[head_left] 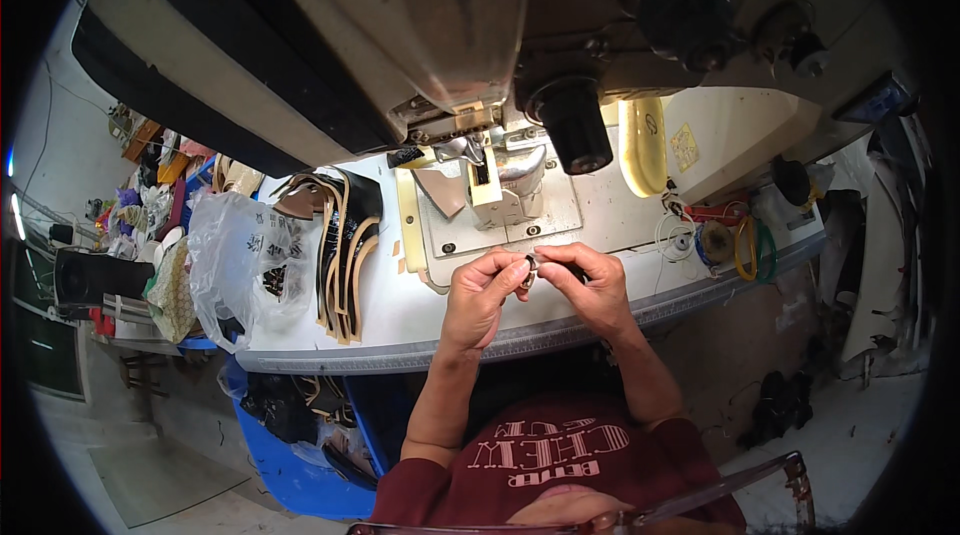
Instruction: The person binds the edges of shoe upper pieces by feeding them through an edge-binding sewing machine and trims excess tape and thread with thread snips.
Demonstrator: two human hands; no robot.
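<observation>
My left hand and my right hand meet above the near edge of the white table. Between their fingertips is a small dark, shiny piece, pinched from both sides. Fingers cover much of it, so its kind is hard to make out. Just beyond the hands stands the bed of an industrial sewing machine, its metal plate set in the tabletop. A brown flat piece lies at the left of the bed.
Curved black and tan strips are stacked on the left, beside a clear plastic bag. The machine's large head overhangs the work area. Thread spools and coloured rings sit at right. A blue bin stands below.
</observation>
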